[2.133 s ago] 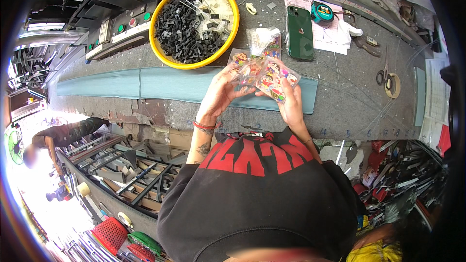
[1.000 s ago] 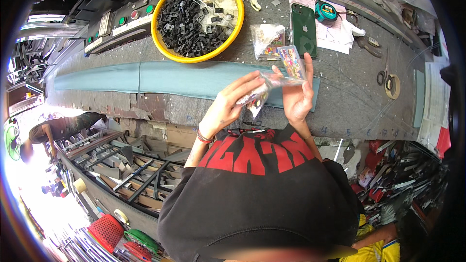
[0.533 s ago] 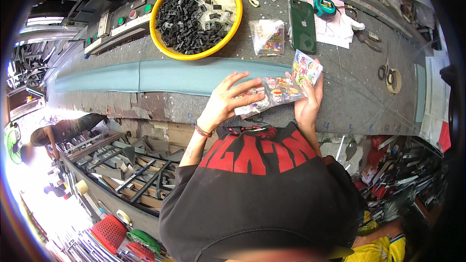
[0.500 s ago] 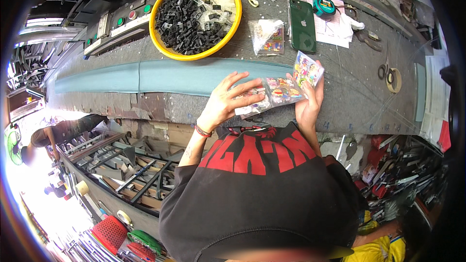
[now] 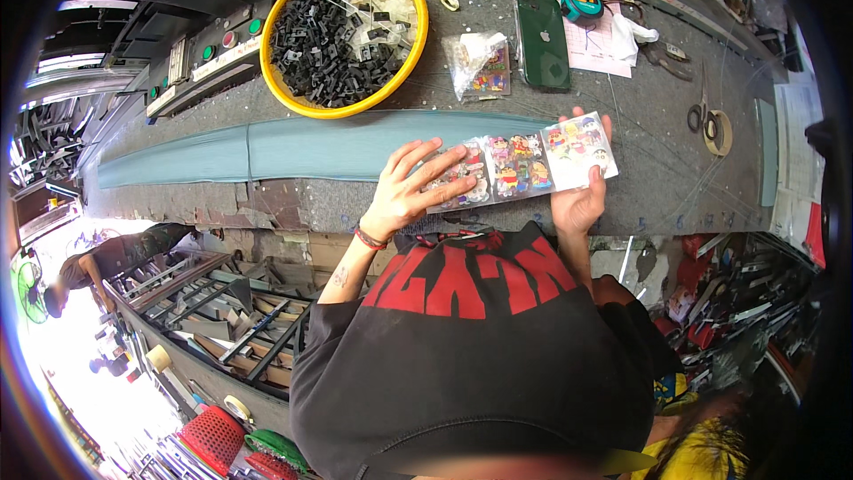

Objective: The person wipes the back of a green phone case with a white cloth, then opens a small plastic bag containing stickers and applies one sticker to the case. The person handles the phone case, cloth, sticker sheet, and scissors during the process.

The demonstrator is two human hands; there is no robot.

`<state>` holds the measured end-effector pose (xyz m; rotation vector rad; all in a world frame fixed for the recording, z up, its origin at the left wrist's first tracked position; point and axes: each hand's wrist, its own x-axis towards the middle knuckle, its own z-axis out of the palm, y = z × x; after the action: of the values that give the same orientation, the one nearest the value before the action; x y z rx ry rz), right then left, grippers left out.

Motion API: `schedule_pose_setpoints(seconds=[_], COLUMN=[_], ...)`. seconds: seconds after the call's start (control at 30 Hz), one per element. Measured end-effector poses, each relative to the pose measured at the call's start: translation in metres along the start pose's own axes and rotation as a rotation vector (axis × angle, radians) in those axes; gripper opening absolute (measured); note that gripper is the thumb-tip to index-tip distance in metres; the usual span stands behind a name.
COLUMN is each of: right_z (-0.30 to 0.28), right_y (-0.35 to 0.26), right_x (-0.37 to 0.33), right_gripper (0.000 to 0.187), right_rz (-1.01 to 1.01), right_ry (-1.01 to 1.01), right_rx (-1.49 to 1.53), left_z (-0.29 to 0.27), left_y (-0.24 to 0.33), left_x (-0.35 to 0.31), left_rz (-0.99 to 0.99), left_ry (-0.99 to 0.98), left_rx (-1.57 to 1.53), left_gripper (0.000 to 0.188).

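Note:
A strip of clear plastic packets (image 5: 520, 164) with small colourful cartoon figures spans my two hands above the table's near edge. My left hand (image 5: 410, 185) holds its left end, the fingers lying across the front and partly covering the figures. At the other end, my right hand (image 5: 579, 200) grips the last packet, thumb in front and fingers behind. That end panel faces up and looks paler. Beyond the strip, another clear bag (image 5: 480, 67) with similar figures and something white lies on the table.
A yellow basin (image 5: 271, 76) of black and clear plastic parts stands at the far left. Bluish-green mesh (image 5: 311, 144) lies along the table. Toward the right are a green phone (image 5: 542, 49), tape measure (image 5: 582, 2), scissors (image 5: 702, 107) and tape roll (image 5: 718, 133). Another person (image 5: 89, 271) is at left.
My right hand has turned the strip's right end panel outward, so it lies flatter, in line with the others. My left hand keeps its place; the view has shifted slightly.

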<state>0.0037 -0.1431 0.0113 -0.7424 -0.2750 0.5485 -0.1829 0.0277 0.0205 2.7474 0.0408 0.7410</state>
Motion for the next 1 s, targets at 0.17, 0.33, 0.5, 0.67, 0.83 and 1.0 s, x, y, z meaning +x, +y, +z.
schedule_pose_setpoints(seconds=[0.17, 0.33, 0.5, 0.67, 0.83, 1.0], right_z=[0.020, 0.035, 0.041, 0.044, 0.051, 0.061], right_y=[0.010, 0.013, 0.012, 0.014, 0.013, 0.010], right_x=[0.010, 0.021, 0.031, 0.038, 0.042, 0.041], right_gripper=[0.062, 0.053, 0.052, 0.052, 0.051, 0.052], right_rz=[0.114, 0.127, 0.155, 0.172, 0.127, 0.083], right_ry=[0.054, 0.012, 0.009, -0.032, -0.028, -0.041], right_rx=[0.229, 0.276, 0.368, 0.465, 0.409, 0.340], left_z=[-0.001, 0.003, 0.008, 0.017, 0.015, 0.017], left_y=[0.002, 0.005, 0.003, 0.007, 0.002, 0.011], left_x=[0.002, 0.005, 0.007, 0.014, 0.024, 0.038], left_rz=[-0.053, -0.206, -0.354, -0.800, -1.027, -1.051], left_ry=[-0.091, -0.054, 0.050, 0.282, 0.310, 0.315], left_rx=[-0.023, -0.193, -0.303, -1.032, -1.829, -1.751], left_gripper=[0.043, 0.068, 0.069, 0.072, 0.053, 0.067])
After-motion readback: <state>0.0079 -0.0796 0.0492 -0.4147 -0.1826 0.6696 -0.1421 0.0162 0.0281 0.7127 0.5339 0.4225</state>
